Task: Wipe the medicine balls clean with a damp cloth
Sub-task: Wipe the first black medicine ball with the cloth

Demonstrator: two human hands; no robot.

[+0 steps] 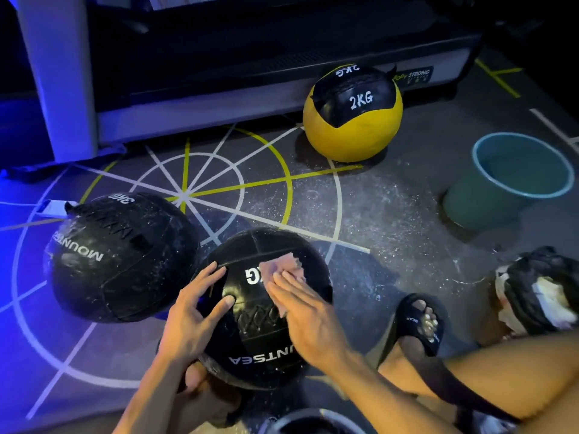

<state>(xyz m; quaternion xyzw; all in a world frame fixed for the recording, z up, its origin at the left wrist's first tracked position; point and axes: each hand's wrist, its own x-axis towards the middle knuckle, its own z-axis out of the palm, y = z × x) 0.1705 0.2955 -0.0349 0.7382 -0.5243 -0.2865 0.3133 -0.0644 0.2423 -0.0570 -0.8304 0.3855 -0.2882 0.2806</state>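
Right hand [300, 303] presses the cloth [283, 272] with flat fingers; left hand [195, 308] steadies the black ball [266, 308], fingers spread. The ball may roll toward 9 o'clock — pressure is off-centre.

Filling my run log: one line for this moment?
right hand presses cloth on black ball | left hand steadies ball | bucket right
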